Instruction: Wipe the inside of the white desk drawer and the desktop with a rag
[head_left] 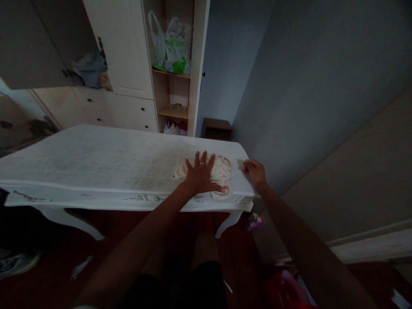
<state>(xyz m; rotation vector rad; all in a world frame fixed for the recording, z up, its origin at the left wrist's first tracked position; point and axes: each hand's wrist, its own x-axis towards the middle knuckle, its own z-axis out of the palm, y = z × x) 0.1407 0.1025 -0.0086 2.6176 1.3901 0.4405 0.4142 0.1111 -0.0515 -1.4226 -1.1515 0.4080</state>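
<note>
A crumpled cream cloth (222, 168) lies on the right part of a white table (96, 150), with one flap over the front edge. Reddish marks show on that flap. Spread flat on top of the cloth, my left hand (200, 175) has its fingers apart and a ring on one of them. The palm hides part of the cloth. At the table's right end is my right hand (255, 171), fingers curled closed near the corner. Whatever is inside those fingers, if anything, cannot be made out.
Behind the table stands a white wardrobe (127, 51) with drawers and open shelves, one holding plastic bags (177, 47). A small brown cabinet (217, 125) is by the grey wall. A colourful box (254, 221) sits beside the right table leg; a shoe (19, 264) is at left.
</note>
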